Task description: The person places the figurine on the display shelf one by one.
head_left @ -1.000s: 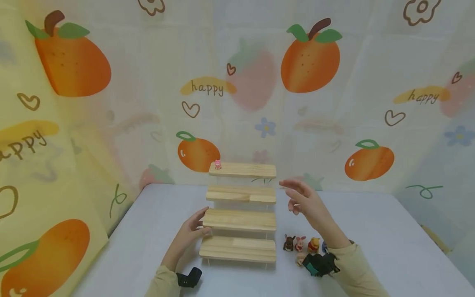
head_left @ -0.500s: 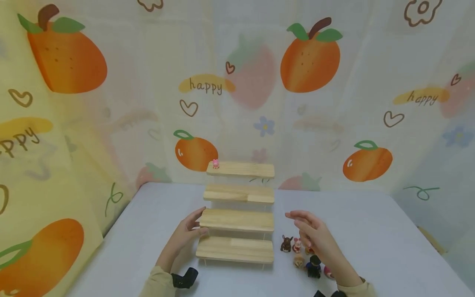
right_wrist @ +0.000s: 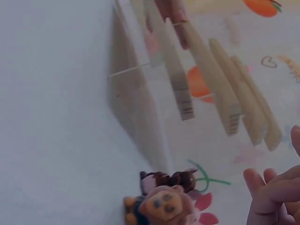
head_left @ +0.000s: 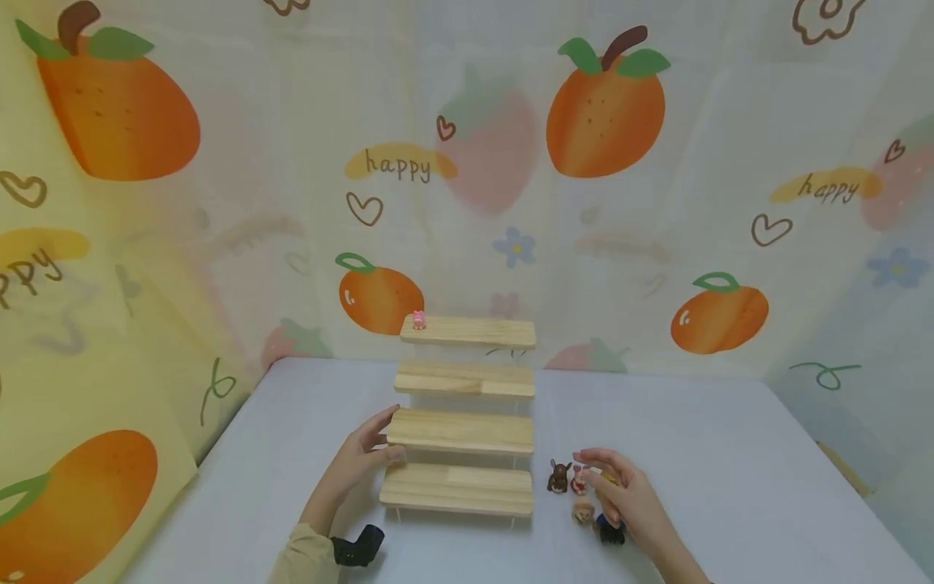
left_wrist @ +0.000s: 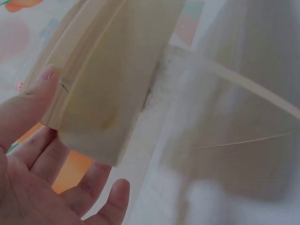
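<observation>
A four-tier wooden display shelf (head_left: pixel 460 431) with clear supports stands mid-table. My left hand (head_left: pixel 356 459) grips the left end of its second-lowest board, thumb (left_wrist: pixel 40 96) on the edge and the other fingers behind. A tiny pink figurine (head_left: pixel 419 319) sits at the left of the top board. My right hand (head_left: pixel 629 493) hovers over a cluster of small figurines right of the shelf, fingers loosely bent, nothing held. Beside its fingertips are a brown long-eared figurine (head_left: pixel 559 477) and a pink one (head_left: pixel 579 479); a tan figurine (head_left: pixel 583 510) and a dark one (head_left: pixel 610 530) lie nearer. The hand partly hides others.
A white-covered table (head_left: pixel 700 454) carries everything. Behind it hangs a fruit-printed curtain (head_left: pixel 620 268), which also closes off the left side. A black wrist strap piece (head_left: pixel 359 546) shows by the left sleeve.
My right hand has come down from beside the upper boards to the figurines. The left hand keeps its place on the shelf, and the head view has shifted slightly.
</observation>
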The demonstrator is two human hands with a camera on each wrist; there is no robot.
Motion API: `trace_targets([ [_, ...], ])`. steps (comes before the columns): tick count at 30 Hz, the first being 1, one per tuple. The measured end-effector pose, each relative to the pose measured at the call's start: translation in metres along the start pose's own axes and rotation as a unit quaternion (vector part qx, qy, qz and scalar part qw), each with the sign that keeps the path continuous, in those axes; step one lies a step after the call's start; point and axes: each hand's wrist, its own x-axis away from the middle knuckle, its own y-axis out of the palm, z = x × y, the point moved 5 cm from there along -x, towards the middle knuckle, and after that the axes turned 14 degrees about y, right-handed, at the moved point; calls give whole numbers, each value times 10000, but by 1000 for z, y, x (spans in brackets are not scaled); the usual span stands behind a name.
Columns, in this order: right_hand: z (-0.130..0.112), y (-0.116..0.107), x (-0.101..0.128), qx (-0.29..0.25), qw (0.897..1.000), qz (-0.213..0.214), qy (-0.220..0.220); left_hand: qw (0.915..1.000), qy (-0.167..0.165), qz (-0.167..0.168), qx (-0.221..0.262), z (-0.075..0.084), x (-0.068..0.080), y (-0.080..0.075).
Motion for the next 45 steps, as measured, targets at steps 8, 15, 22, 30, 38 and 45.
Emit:
trace_targets([
  [8,19,-1,-2,1508,9863,658,135,9999,-86,9,-69,2,-2,-2],
  [15,30,2,2,3089,9363,1667,-80,9999,-93,-44,-111,25,-1,3],
  [22,28,8,3,4091,8942,1691,-667,9997,-199,102,-27,6,1,-2],
  [30,29,8,5,3981,8976,1715,-805,9999,-75,102,83,-3,2,-3],
  [38,32,5,4,3801,9029,1824,-838,10000,-57,54,59,-2,2,-1],
  [45,30,7,3,3761,9043,1831,-851,10000,-73,36,-17,-3,0,-1],
])
